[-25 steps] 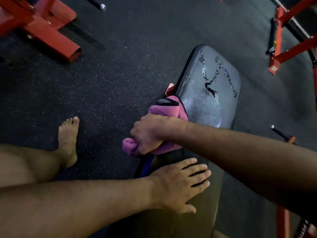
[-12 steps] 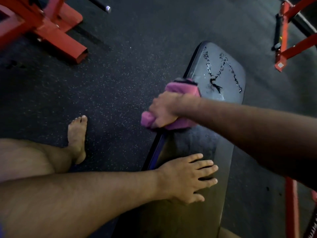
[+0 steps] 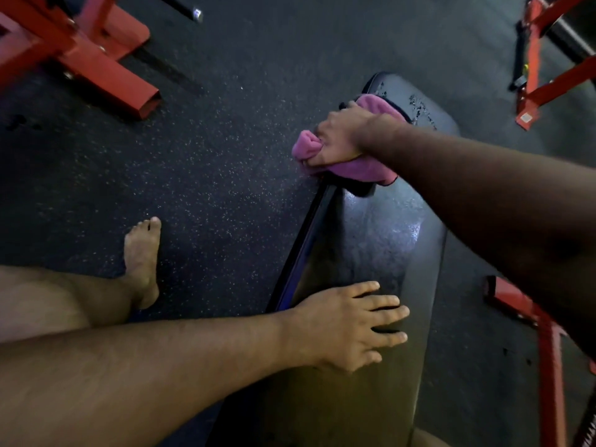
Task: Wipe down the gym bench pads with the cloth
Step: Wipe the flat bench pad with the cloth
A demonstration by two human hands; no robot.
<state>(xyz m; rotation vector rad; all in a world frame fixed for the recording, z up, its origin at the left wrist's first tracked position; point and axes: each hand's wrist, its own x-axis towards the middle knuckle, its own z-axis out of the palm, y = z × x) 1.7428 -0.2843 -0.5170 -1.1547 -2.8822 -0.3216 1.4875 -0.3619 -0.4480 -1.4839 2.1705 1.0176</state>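
Currently my right hand [image 3: 338, 137] grips the pink cloth [image 3: 354, 169] on the bench pad [image 3: 380, 240], at its left edge near the far end.
My right fingers are curled round the bunched cloth and press it onto the pad. My left hand [image 3: 348, 327] lies flat on the near part of the pad, fingers straight and spread, holding nothing. Cracks show on the pad's far end. My bare foot [image 3: 142, 262] stands on the speckled floor [image 3: 209, 156] left of the pad.

I see a soft, fuzzy pink cloth [image 3: 351, 169] bunched on the dark bench pad [image 3: 380, 240], whose smooth vinyl-like skin shines wet (cracked and flaking at its far end). The floor [image 3: 225, 156] looks like matt, speckled rubber, and the red frame [image 3: 96, 69] is painted metal.
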